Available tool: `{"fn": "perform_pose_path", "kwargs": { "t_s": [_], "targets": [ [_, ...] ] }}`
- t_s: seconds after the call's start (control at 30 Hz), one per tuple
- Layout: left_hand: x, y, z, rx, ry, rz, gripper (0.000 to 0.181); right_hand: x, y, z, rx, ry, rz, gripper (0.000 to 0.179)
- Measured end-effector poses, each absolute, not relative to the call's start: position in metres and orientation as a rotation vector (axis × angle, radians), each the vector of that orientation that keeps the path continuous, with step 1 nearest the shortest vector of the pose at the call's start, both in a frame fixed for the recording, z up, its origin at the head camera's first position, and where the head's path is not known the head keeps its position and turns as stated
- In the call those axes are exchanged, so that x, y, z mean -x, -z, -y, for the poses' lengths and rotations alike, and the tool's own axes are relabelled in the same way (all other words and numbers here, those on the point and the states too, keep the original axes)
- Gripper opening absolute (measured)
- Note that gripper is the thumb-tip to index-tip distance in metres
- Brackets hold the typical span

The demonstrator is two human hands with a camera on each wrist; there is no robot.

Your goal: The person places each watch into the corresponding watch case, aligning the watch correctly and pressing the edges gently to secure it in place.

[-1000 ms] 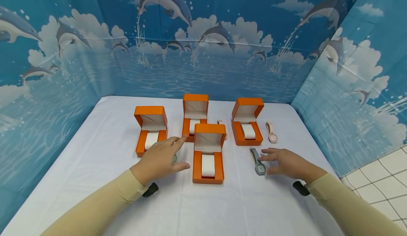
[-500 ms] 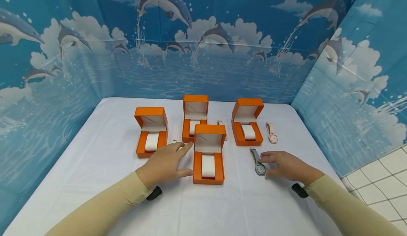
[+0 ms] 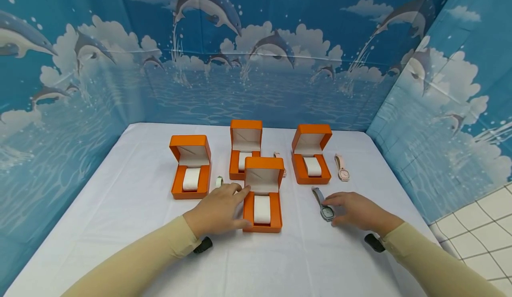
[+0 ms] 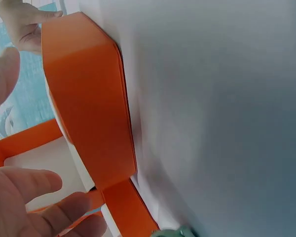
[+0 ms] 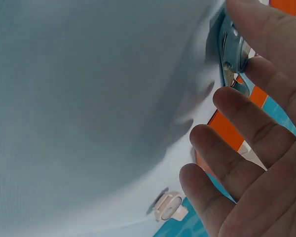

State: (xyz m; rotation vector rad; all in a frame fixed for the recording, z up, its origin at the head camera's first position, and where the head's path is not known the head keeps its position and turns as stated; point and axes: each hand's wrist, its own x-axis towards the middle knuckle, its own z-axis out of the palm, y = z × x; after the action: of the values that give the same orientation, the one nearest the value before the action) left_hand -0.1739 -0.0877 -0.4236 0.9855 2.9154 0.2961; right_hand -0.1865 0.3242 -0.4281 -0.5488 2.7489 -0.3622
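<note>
My left hand (image 3: 220, 208) is at the left side of the front orange watch box (image 3: 276, 208), whose lid stands up over a white cushion. Its thumb and index fingertips overlap the box's left edge; in the left wrist view the fingers are spread beside the orange wall (image 4: 89, 98). My right hand (image 3: 358, 212) has thumb and index finger at either side of the case of a grey-blue wristwatch (image 3: 327, 213), lying on the white cloth. From the right wrist view, the thumb covers part of this watch (image 5: 233, 47), while the other fingers extend loosely.
Three more open orange boxes stand behind: left (image 3: 190, 188), middle (image 3: 246, 123) and right (image 3: 312, 177). A pink watch (image 3: 343, 173) lies at the right. Another pink watch (image 3: 277, 154) is partly hidden by the front box, and a pale green one (image 3: 219, 181) by my left hand.
My left hand has moved right, from beside the left box to the front box's edge. My right hand has edged left onto the grey-blue watch, whose strap end has turned slightly left.
</note>
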Motion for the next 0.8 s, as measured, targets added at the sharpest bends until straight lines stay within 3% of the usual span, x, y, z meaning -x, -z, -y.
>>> {"fn": "perform_pose_path", "kwargs": {
  "t_s": [0.57, 0.8],
  "targets": [
    [0.176, 0.433, 0.068, -0.95, -0.292, -2.855, 0.094, 0.184, 0.429, -0.317, 0.566, 0.319, -2.778, 0.052],
    [0.181, 0.437, 0.063, -0.908, -0.343, -2.859, 0.085, 0.183, 0.429, -0.313, 0.542, 0.29, -2.78, 0.051]
  ]
}}
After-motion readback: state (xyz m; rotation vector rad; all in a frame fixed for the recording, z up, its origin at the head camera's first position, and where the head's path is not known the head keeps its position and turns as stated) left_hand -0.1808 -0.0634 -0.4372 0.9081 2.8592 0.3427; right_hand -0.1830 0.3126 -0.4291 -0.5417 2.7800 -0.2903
